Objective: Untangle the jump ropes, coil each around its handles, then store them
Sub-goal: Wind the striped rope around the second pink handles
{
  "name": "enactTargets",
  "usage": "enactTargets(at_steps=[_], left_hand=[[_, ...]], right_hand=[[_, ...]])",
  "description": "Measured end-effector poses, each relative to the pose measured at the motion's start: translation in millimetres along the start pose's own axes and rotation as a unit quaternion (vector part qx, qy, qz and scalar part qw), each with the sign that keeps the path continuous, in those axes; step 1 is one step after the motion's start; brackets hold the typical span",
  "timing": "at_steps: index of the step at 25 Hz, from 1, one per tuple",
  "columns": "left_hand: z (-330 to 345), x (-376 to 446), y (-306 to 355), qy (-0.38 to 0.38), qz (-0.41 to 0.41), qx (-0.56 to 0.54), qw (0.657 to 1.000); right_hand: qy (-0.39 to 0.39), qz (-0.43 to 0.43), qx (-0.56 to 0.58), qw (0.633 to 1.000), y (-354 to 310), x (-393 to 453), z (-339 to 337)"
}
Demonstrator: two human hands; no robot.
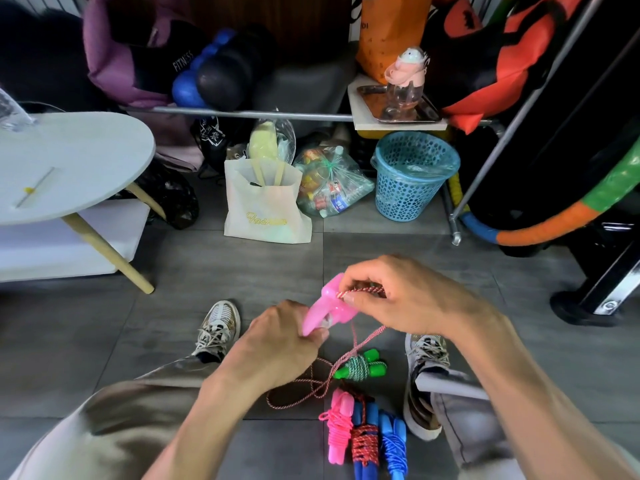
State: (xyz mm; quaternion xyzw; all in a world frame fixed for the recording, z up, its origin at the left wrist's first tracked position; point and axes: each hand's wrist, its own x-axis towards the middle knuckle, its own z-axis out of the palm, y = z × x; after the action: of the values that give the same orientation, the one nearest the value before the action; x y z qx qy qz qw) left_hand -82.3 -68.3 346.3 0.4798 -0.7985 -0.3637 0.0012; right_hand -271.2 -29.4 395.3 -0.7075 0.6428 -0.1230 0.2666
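Observation:
My left hand [284,344] grips the lower ends of two pink jump-rope handles [329,310] held together above the floor. My right hand [398,296] pinches the red-and-white rope [367,337] at the top of the handles. The rope's loose length [298,393] trails down in loops onto the grey floor between my feet. Several coiled ropes lie on the floor below: a green-handled one [362,367], a pink one [337,427], a blue-handled one wrapped in red rope [365,441], and a blue one [394,445].
A cream tote bag [266,206] stands on the floor ahead, beside a clear bag of bottles [329,185] and a blue mesh basket [412,174]. A round grey table [86,161] is at the left. A metal rack leg [457,233] stands at the right.

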Motion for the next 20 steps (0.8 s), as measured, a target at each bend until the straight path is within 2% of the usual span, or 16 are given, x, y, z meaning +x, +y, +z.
enactTargets(at_steps=[3, 5, 7, 9, 11, 13, 15, 18, 19, 20], left_hand=[[-1.7, -2.0, 1.2, -0.006, 0.003, -0.001, 1.0], [-1.8, -3.5, 3.9, 0.009, -0.007, -0.138, 0.99], [-7.9, -2.3, 7.5, 0.045, -0.018, -0.332, 0.942], [-14.4, -3.6, 11.4, 0.036, -0.001, -0.448, 0.893], [-15.0, -7.8, 16.7, -0.004, 0.037, -0.492, 0.87], [-11.7, -10.2, 20.3, -0.03, 0.06, -0.502, 0.862], [-10.3, -9.6, 21.7, -0.028, 0.076, -0.498, 0.863], [-11.6, -6.9, 22.1, -0.011, 0.09, -0.483, 0.871], [-12.0, -6.8, 21.9, -0.007, 0.085, -0.48, 0.873], [-12.1, -6.6, 20.9, -0.005, 0.08, -0.481, 0.873]], right_hand=[[-0.011, -0.016, -0.028, 0.999, -0.6, -4.0, -1.5], [0.021, 0.009, -0.005, 1.0, 5.3, -7.8, -6.6], [0.077, 0.069, 0.042, 0.994, 17.3, -10.6, -14.1], [0.09, 0.122, 0.127, 0.98, 25.0, -12.0, -17.5], [0.093, 0.14, 0.225, 0.96, 25.0, -10.7, -16.1], [0.092, 0.127, 0.3, 0.941, 15.3, -7.8, -13.5], [0.099, 0.117, 0.431, 0.889, 2.5, -5.0, -7.9], [0.1, 0.134, 0.609, 0.775, -7.6, -0.5, 1.2], [0.105, 0.135, 0.638, 0.751, -9.4, 1.1, 3.8], [0.112, 0.134, 0.644, 0.745, -9.7, 1.9, 5.5]])
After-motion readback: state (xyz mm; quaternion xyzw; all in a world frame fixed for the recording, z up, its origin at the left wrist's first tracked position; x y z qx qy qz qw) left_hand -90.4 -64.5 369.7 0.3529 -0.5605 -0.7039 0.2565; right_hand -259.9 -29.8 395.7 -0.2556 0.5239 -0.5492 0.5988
